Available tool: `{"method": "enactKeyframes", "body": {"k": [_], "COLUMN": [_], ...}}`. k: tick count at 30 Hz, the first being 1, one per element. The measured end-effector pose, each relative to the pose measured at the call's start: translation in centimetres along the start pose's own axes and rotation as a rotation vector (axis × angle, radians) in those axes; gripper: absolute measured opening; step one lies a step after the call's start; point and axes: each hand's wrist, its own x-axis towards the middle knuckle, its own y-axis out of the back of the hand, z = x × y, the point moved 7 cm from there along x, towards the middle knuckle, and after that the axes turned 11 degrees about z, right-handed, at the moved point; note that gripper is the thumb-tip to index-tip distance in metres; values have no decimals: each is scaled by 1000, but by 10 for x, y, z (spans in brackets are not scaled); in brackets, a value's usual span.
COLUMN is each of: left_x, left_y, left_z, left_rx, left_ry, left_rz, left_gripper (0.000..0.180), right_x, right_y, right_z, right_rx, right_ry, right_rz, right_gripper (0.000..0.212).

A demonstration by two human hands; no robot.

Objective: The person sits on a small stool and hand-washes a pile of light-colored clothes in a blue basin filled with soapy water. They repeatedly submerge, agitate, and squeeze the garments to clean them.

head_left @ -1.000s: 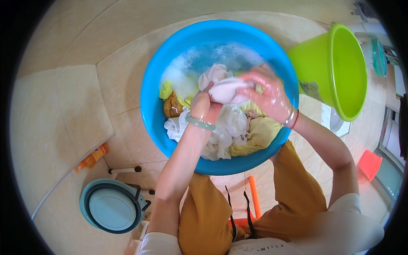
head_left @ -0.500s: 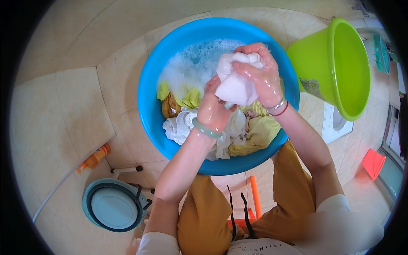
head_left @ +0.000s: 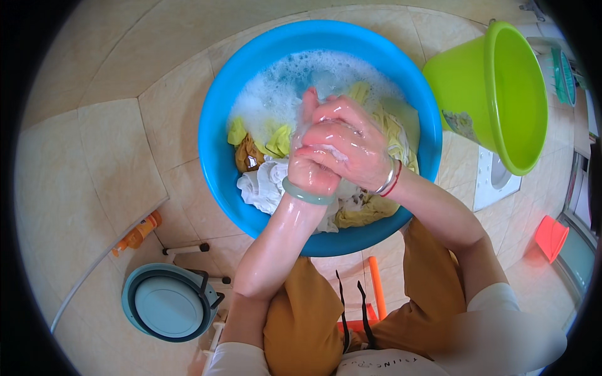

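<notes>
My left hand [head_left: 311, 173], a pale green bangle at its wrist, is closed beneath my right hand over the washing basin. My right hand [head_left: 356, 143] wraps over it with fingers curled, wet and soapy; a silver bangle and red cord circle that wrist. Pressed between them is a white cloth [head_left: 334, 151], almost wholly covered by the fingers. Around and below lie wet clothes in the blue basin [head_left: 216, 81]: a white garment [head_left: 263, 185], a yellow-green piece [head_left: 280, 140], a brown piece [head_left: 248, 155] and a dull yellow garment [head_left: 370, 212]. White suds [head_left: 269, 84] float at the far side.
A lime-green bucket [head_left: 464, 88] lies tilted at the basin's right. A floor-level white fixture [head_left: 489, 182] and a red-orange scoop-like object [head_left: 552, 238] are further right. At left are a grey-blue collapsible basin [head_left: 169, 304] and an orange bottle [head_left: 139, 233].
The white cloth, widely visible before, is now squeezed almost out of sight between my hands. My right hand has turned and come down to the left, over my left hand.
</notes>
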Motion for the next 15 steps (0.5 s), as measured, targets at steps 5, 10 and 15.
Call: {"method": "enactKeyframes", "body": {"k": [5, 10, 15], "left_x": [23, 34, 35], "left_y": [24, 36, 42], "left_z": [-6, -11, -16], "left_rx": [33, 51, 61], "left_ry": [-19, -11, 4], "left_rz": [93, 143, 171], "left_gripper": [47, 49, 50], "right_x": [-6, -2, -1], "right_y": [-7, -13, -21], "right_z": [4, -2, -3], "right_rx": [-76, -156, -201], "right_ry": [-39, 58, 118], "right_rz": [11, -44, -42], "right_gripper": [21, 24, 22]}}
